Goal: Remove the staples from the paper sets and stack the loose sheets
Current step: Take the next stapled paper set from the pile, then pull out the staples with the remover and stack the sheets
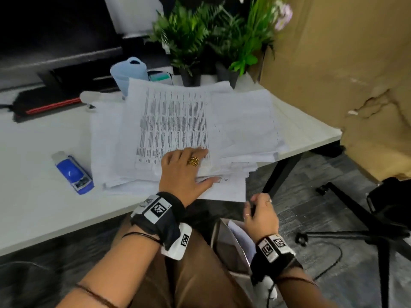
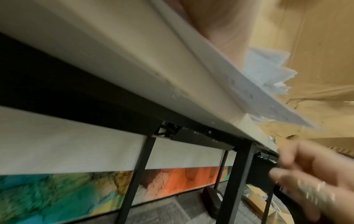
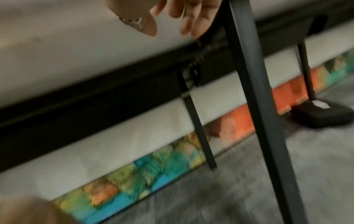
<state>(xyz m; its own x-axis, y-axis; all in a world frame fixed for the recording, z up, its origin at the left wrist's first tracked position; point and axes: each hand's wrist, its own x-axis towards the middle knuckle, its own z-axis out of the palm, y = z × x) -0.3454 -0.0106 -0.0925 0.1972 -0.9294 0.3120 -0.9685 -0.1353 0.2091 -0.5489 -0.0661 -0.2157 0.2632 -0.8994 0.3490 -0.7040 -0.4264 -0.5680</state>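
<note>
Paper sets point(image 1: 178, 121) lie fanned in loose pile on desk point(image 1: 40, 196), near its right end. Your left hand point(image 1: 185, 172) presses flat on pile, fingers straight. Your right hand point(image 1: 261, 213) hangs below desk edge, fingers loosely curled, empty. Blue stapler point(image 1: 72, 172) left of pile.

A white table point(image 1: 40, 210) on black metal legs point(image 1: 280, 172) carries everything. A loose spread of printed paper sheets point(image 1: 178, 127) covers its middle and right part, the nearest corners jutting past the front edge. Left of the papers lies a blue stapler point(image 1: 73, 172). Along the far edge stand a pale blue jug point(image 1: 127, 72), two potted green plants point(image 1: 189, 41) and a black case with a red stripe point(image 1: 49, 103).
</note>
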